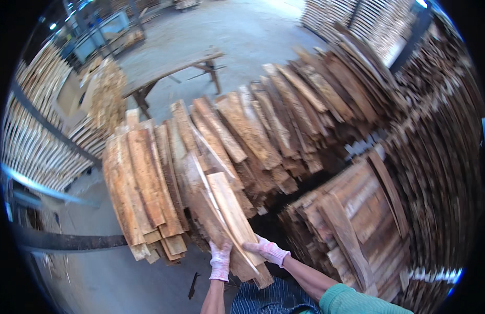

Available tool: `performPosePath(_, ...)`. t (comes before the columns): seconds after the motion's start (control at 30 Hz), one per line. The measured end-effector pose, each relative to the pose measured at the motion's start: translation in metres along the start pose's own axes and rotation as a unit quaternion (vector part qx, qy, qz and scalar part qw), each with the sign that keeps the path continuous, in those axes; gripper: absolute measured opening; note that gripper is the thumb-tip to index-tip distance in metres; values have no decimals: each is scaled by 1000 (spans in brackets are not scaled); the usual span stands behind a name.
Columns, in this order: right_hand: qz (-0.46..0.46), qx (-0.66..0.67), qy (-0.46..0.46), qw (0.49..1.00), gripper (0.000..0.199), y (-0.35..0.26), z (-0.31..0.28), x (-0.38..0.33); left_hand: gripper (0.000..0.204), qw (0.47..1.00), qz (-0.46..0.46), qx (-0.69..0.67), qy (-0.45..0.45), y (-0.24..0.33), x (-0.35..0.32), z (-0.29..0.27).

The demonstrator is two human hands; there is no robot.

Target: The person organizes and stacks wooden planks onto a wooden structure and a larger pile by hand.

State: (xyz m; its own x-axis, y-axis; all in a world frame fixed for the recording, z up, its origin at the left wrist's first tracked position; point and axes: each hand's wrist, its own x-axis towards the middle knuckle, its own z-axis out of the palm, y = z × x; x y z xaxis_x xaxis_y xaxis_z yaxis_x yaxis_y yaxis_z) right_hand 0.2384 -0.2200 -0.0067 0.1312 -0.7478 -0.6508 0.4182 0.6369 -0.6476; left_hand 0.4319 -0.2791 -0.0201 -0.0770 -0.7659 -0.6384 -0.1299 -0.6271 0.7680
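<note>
Several rough wooden boards (233, 209) lie between my two gloved hands, their near ends close to my body and their far ends over the pile. My left hand (220, 259), in a pale pinkish glove, is closed along the left edge of a brown board. From the right, my right hand (268, 250) grips a paler board by its edge, with the fingers partly hidden. Just beyond, a long row of planks (253, 128) is heaped side by side, and a thick bundle of planks (148, 183) sits to the left.
A stack of planks (352, 209) stands to my right, beside a tall wall of stacked boards (436, 172). Beyond the row is a wooden bench (174, 70) on the concrete floor. A dark metal bar (70, 240) crosses at the left, near more board stacks (38, 125).
</note>
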Motion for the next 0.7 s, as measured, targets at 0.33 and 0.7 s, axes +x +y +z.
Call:
performPosePath(0.33,-225,220,231,921,92,-6,-29,-243,94,951,134,-7,-280,60,-135,148)
performPosePath(0.7,-91,49,718,689,71,131,-127,-500,101,549,383,714,-204,-14,-308,405)
